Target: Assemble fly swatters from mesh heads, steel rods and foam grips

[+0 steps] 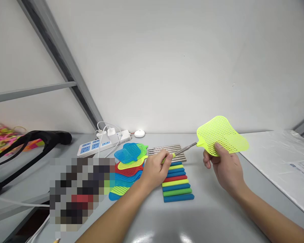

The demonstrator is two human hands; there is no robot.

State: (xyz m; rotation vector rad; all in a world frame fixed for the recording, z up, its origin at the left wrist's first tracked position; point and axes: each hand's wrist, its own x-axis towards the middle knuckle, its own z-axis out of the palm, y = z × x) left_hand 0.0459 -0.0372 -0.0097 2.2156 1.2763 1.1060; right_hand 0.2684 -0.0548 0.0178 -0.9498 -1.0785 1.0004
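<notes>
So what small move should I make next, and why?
Perhaps tug gently to check the fit: your left hand grips the handle, your right hand pinches the yellow mesh head, and the metal rod appears to meet that head.

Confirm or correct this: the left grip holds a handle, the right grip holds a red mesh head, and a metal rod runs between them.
Wrong colour: the mesh head is yellow-green, not red, as the head-camera view shows. The left grip holds a handle, the right grip holds that head, and a metal rod runs between them.
</notes>
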